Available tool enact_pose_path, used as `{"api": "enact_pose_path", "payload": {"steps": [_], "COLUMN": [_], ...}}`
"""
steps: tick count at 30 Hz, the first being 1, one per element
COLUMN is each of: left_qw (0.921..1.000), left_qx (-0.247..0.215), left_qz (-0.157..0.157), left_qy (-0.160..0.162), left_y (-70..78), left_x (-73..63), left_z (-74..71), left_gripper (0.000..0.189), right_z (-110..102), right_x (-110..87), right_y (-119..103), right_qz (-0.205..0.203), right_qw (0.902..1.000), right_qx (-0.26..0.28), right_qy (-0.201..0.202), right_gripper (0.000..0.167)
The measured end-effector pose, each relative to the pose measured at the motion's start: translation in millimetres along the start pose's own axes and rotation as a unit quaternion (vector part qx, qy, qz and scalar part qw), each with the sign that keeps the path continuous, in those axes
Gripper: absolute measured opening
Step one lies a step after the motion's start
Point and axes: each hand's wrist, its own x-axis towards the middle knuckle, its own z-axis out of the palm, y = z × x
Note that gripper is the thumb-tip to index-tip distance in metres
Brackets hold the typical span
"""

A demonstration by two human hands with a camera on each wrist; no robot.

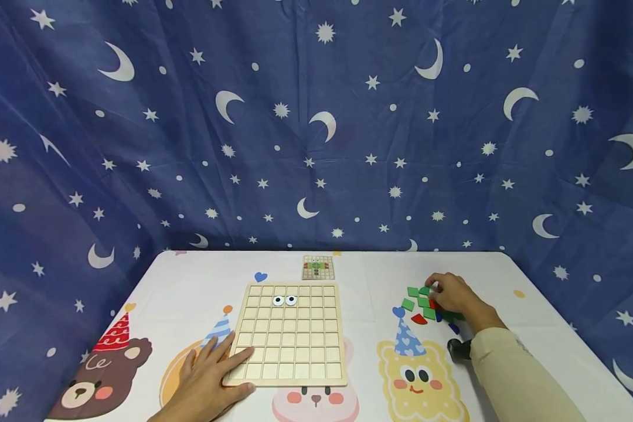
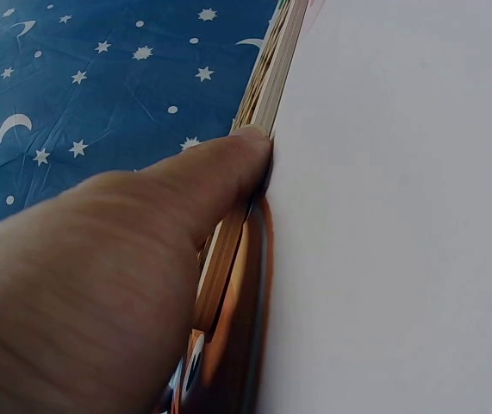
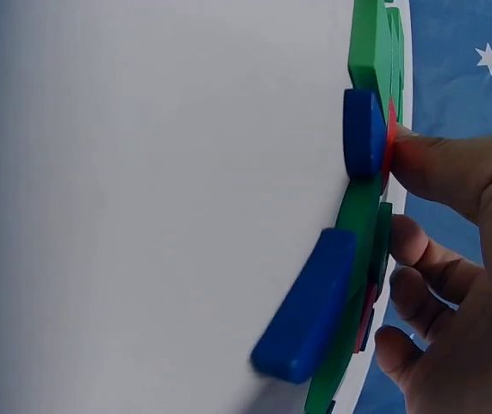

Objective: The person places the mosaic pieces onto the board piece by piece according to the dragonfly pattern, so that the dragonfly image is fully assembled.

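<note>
A square wooden grid board [image 1: 293, 326] lies in front of me, with two round eye pieces [image 1: 285, 300] in its upper cells. My left hand [image 1: 204, 378] rests at the board's front left corner, fingers spread. Its thumb touches the board's front edge [image 2: 282, 73], as the left wrist view shows. Over a loose pile of coloured pieces on the right is my right hand [image 1: 456, 296]. In the right wrist view its thumb touches a red piece [image 3: 389, 147], while the other fingers stay loosely bent and apart from the thumb. Green pieces [image 1: 408, 305] and blue pieces [image 3: 306, 306] lie around it.
Behind the board lies a small pattern card [image 1: 319, 268]. Left of the pile, a red quarter-round piece [image 1: 419, 319] sits on the white printed tablecloth [image 1: 369, 351]. A blue curtain [image 1: 316, 146] with stars and moons hangs behind the table.
</note>
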Motion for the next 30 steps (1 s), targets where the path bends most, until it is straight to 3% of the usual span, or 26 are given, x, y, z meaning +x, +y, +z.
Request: {"api": "enact_pose_path", "payload": {"steps": [8,16,23,30], "left_qw": [1.0,0.9999,0.9999,0.9999], "left_qx": [-0.005,0.0,0.006,0.004], "left_qz": [0.002,0.005,0.008,0.007], "left_qy": [0.004,0.01,0.012,0.015], "left_y": [-0.5,0.1,-1.4,-3.0], "left_x": [0.4,-0.8,-0.7,-0.7], "left_z": [0.7,-0.4,1.0,1.9], "left_gripper": [0.066,0.066,0.066,0.066], "right_z": [-1.6,-15.8,-25.9,-26.6], "right_x": [-2.5,-19.6,-50.0,-85.7], "right_y": [1.5,-14.3,-43.3,-83.1], "right_qz": [-0.012,-0.083,-0.144,-0.224], "right_qw": [0.9998,0.9914,0.9713,0.9356], "right_qx": [0.013,0.04,0.102,0.143], "right_qy": [0.014,0.093,0.159,0.232], "right_gripper": [0.027,0.026,0.025,0.021]}}
